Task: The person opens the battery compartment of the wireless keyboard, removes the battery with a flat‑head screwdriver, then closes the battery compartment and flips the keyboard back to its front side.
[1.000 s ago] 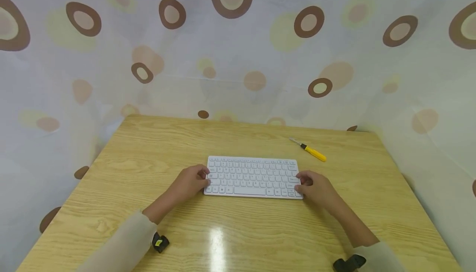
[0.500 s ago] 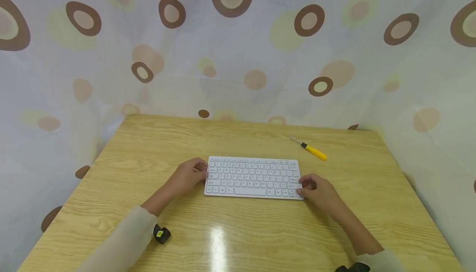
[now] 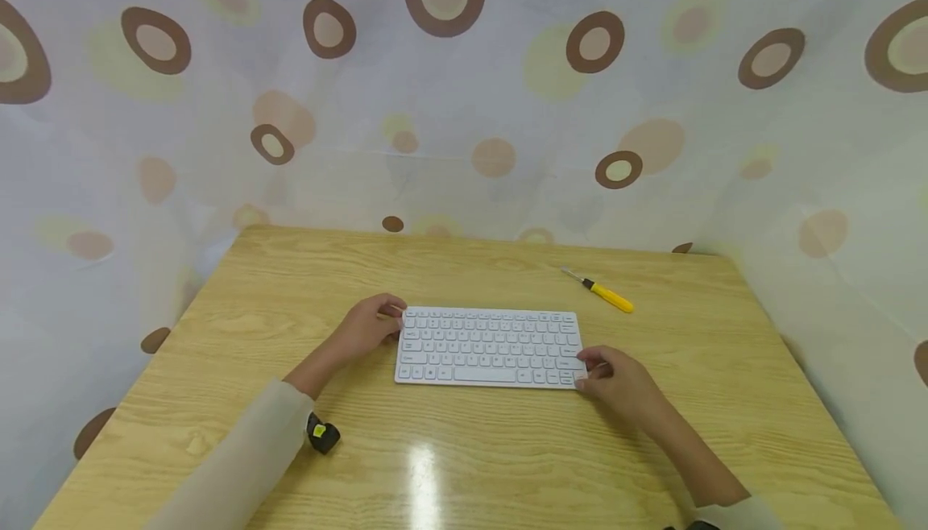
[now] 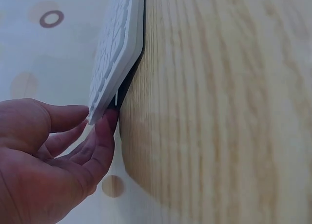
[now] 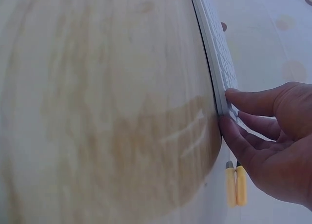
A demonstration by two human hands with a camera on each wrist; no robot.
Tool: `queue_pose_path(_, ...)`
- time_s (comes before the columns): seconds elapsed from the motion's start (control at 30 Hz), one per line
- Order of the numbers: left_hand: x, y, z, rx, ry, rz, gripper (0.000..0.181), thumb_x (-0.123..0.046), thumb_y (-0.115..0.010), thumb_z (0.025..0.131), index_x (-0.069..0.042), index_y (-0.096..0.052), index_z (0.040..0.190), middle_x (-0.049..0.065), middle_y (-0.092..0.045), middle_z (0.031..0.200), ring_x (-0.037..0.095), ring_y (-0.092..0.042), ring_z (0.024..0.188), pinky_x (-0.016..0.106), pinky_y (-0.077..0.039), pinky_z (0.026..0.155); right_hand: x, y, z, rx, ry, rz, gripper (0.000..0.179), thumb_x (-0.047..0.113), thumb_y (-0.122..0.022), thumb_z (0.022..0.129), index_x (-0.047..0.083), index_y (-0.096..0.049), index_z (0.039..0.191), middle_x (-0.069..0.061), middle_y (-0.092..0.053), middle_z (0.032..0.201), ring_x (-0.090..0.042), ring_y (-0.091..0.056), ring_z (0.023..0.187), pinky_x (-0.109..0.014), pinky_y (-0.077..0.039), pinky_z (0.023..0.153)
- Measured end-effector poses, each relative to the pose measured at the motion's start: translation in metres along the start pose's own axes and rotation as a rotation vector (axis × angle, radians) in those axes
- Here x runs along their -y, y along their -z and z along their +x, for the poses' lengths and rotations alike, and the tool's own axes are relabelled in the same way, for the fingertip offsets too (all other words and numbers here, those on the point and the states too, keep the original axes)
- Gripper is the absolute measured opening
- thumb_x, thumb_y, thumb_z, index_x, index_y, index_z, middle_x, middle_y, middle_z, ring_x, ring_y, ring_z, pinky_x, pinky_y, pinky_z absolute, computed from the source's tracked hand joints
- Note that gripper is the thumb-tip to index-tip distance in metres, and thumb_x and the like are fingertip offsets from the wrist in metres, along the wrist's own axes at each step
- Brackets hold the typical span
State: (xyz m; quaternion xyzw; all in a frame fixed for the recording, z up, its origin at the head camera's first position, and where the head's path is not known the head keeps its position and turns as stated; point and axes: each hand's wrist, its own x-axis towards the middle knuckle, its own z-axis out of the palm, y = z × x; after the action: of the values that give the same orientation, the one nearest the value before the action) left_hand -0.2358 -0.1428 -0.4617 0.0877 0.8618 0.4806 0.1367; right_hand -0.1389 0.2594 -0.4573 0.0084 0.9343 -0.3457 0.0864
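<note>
A white keyboard (image 3: 489, 349) lies lengthwise on the wooden table. My left hand (image 3: 366, 325) pinches its far left corner: in the left wrist view the thumb (image 4: 73, 118) is at the top edge and fingertips reach beneath, where a dark gap shows under the raised rear side. At the opposite end, my right hand (image 3: 622, 385) holds the near right corner. Its thumb (image 5: 253, 102) touches the upper face in the right wrist view, with another finger at the lower edge.
A yellow-handled screwdriver (image 3: 609, 296) lies behind the keyboard to the right. The wooden table (image 3: 304, 280) meets a patterned cloth wall (image 3: 464, 127) at its back and sides. Glare shows on the near tabletop.
My left hand has slid away from me along the keyboard's left edge to the far corner. The right hand has shifted slightly nearer along the right edge. The keyboard stays almost in place.
</note>
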Motion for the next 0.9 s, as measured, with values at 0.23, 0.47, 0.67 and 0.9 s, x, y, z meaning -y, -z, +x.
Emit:
queue_pose_path(0.23,0.002,-0.001,0.004,0.019,0.0,-0.016,0.027,-0.006,-0.056,0.102,-0.004,-0.062,0.128,0.016,-0.063,0.119,0.02,-0.065,0.093,0.032,-0.057,0.08,0.001,-0.002,-0.003,0.004,0.0,0.023,0.041,0.012,-0.076,0.088,0.002,-0.063,0.126,-0.011,-0.063,0.115,-0.021,-0.061,0.097,-0.039,-0.051,0.087)
queue_pose_path(0.47,0.002,-0.002,0.006,0.02,0.007,-0.016,0.027,-0.007,-0.056,0.102,-0.005,-0.061,0.129,0.015,-0.062,0.12,0.022,-0.064,0.099,0.033,-0.057,0.084,0.002,0.0,-0.001,0.001,-0.009,0.001,0.042,0.011,-0.076,0.088,0.001,-0.062,0.126,-0.01,-0.063,0.112,-0.02,-0.06,0.096,-0.038,-0.051,0.086)
queue_pose_path(0.67,-0.001,0.0,0.004,0.029,0.006,-0.013,0.029,-0.008,-0.055,0.102,-0.005,-0.06,0.131,0.016,-0.062,0.123,0.026,-0.063,0.108,0.036,-0.055,0.089,0.002,0.0,0.0,0.01,-0.026,-0.011,0.043,0.013,-0.076,0.089,0.002,-0.061,0.128,-0.01,-0.063,0.114,-0.02,-0.06,0.097,-0.038,-0.051,0.086)
queue_pose_path(0.9,-0.007,0.012,0.0,0.05,-0.031,-0.064,0.033,-0.01,-0.05,0.104,-0.005,-0.056,0.136,0.019,-0.055,0.128,0.027,-0.065,0.105,0.038,-0.056,0.091,0.003,0.0,0.005,0.012,-0.009,-0.007,0.043,0.019,-0.074,0.091,0.004,-0.061,0.129,-0.009,-0.062,0.115,-0.021,-0.057,0.098,-0.038,-0.048,0.087)
